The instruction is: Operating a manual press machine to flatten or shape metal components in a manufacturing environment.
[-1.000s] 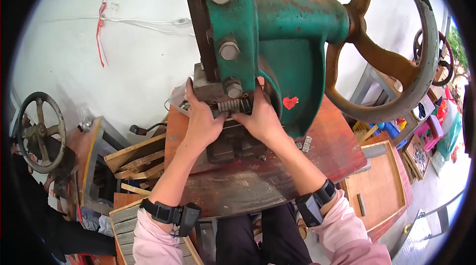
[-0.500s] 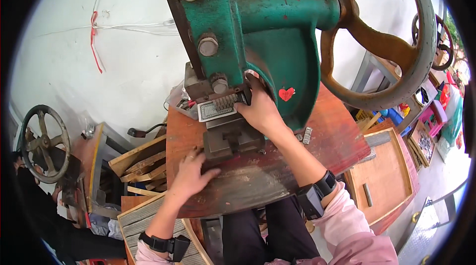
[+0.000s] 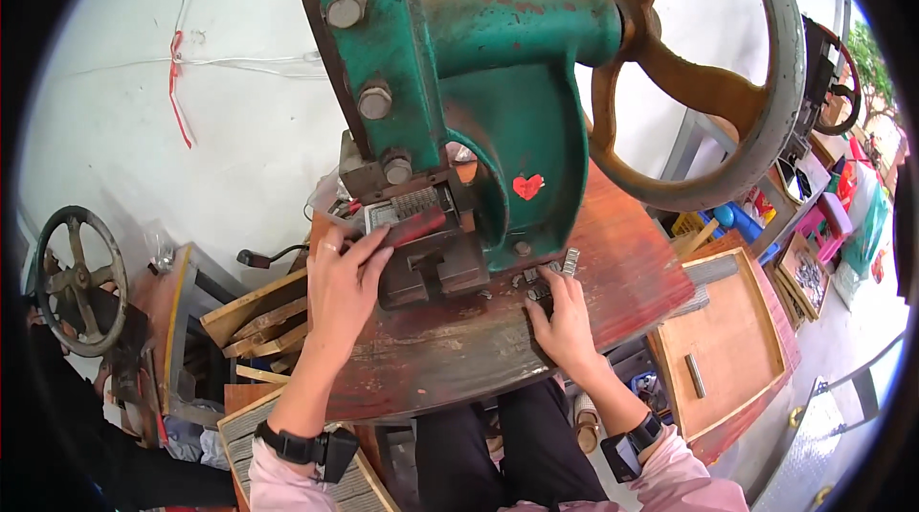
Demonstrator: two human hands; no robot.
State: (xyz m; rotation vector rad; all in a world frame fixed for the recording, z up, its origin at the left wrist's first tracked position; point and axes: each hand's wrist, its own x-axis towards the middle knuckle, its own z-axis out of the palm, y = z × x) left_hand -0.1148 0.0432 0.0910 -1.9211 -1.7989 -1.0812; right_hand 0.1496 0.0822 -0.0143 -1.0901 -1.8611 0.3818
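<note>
Left hand (image 3: pixel 343 284) touches the ridged metal die (image 3: pixel 407 211) under the green cast-iron press (image 3: pixel 479 81).

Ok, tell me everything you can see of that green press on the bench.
The green press is a heavy cast-metal frame, its paint chipped to rust in spots, with large bolts on the front face and a red heart mark on its side. A big rusty flywheel hangs off its right. It stands upright on a worn red bench top. Under its head sits a dark die block. The left hand touches the die area; the right hand rests on the bench by small metal pieces.
</note>
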